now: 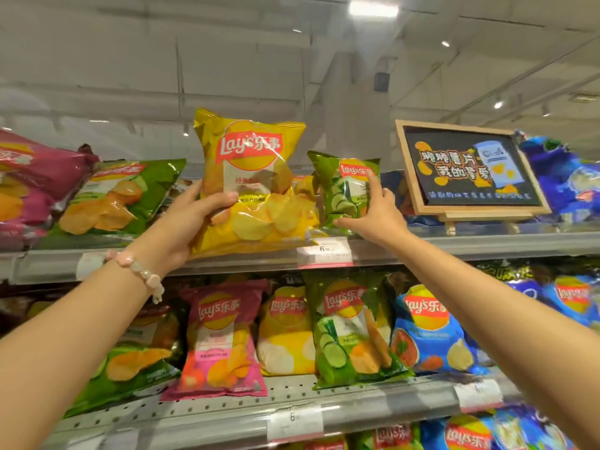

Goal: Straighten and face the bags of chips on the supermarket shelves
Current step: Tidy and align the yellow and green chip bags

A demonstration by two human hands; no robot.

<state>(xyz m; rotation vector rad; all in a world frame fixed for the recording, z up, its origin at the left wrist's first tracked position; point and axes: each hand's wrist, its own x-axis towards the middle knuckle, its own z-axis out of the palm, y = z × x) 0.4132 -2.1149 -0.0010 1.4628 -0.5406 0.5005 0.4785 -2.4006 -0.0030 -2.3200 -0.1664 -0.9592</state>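
Setting: While you reach up, the grey metal top shelf [487,245] with its clear price strip sits under a white ceiling with strip lights.
Lower tier: the perforated grey metal shelf [292,397] carries glossy foil bags standing in a row.
Left hand: your left hand [191,222], a pink bead bracelet [139,271] on its wrist, grips the crinkly yellow foil chip bag [250,177], thumb across its front.
Yellow bag: upright on the top shelf, long axis vertical, logo facing you.
Right hand: your right hand [373,212] holds the small green foil cucumber-flavour bag [344,186], forefinger up its face, thumb underneath.
Green bag: upright, facing you, just right of the yellow one.
Sign: a wood-framed blackboard sign [467,170] leans back further right.
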